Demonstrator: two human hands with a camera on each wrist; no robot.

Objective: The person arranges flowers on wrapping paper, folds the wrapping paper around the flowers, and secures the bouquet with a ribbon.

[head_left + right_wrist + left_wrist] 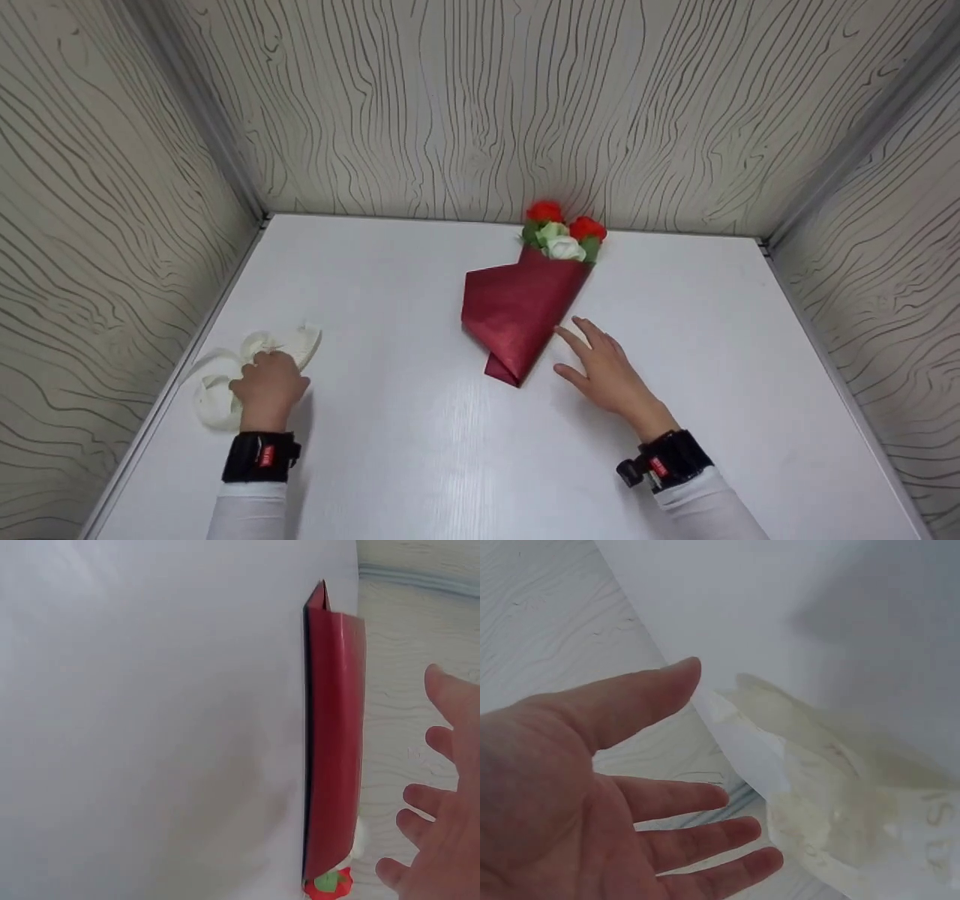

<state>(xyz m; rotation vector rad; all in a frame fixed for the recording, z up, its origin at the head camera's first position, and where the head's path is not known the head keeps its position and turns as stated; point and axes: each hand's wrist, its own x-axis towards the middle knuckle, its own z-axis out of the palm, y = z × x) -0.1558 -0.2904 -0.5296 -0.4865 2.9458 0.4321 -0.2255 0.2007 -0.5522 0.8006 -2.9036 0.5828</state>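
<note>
A bouquet (525, 315) in dark red wrapping paper lies on the white table (420, 457), red and white flowers (565, 246) showing at its far end. Just to its right, my right hand (609, 375) hovers with fingers spread, holding nothing; the right wrist view shows the wrapped side (336, 742) apart from the fingers. On the left of the table is a loose heap of pale cream ribbon (217, 405) with lettering. My left hand (271, 384) is over it and hides part of it. In the left wrist view the fingers (705, 844) are extended beside the ribbon, not curled round it.
Wood-grain patterned panels (480, 112) rise behind the table and along both sides. The flower end of the bouquet reaches close to the table's back edge. The ribbon heap is near the left edge (199, 341).
</note>
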